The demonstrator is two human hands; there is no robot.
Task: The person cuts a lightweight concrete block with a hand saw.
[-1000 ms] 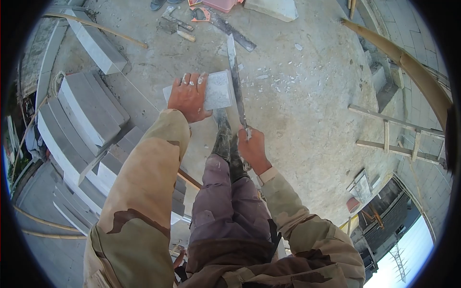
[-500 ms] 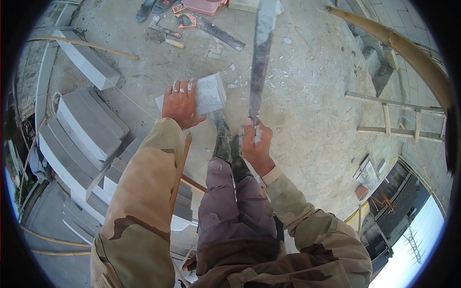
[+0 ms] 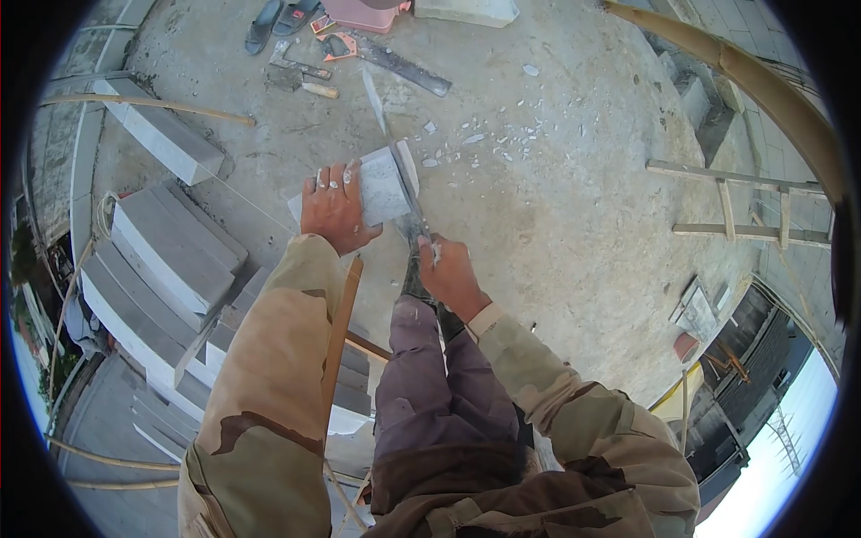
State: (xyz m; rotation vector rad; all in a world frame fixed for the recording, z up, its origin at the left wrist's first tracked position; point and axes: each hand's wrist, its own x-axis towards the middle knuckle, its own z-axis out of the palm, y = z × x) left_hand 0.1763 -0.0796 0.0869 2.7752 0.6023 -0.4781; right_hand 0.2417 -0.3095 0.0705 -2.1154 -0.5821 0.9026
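My left hand (image 3: 334, 208) is clamped over a small light-grey block (image 3: 386, 186), fingers across its top and thumb at the near side. White dust marks the fingers. In my right hand (image 3: 451, 276) is the handle of a machete (image 3: 378, 109), its long blade pointing away from me. The blade lies along the right end of the block, apparently touching it. My fist hides most of the handle. White chips (image 3: 475, 139) are scattered on the concrete floor to the right of the block.
Large grey blocks (image 3: 175, 247) are stacked at left, with another long block (image 3: 166, 134) beyond. An orange-handled saw (image 3: 399, 67), a hammer-like tool (image 3: 300, 63) and sandals (image 3: 260, 27) lie ahead. A wooden ladder (image 3: 735, 184) is at right. A bamboo pole (image 3: 708, 49) arches across the upper right.
My right hand has brought the machete down and left, from raised and apart to against the block's right end. My left hand stays on the block.
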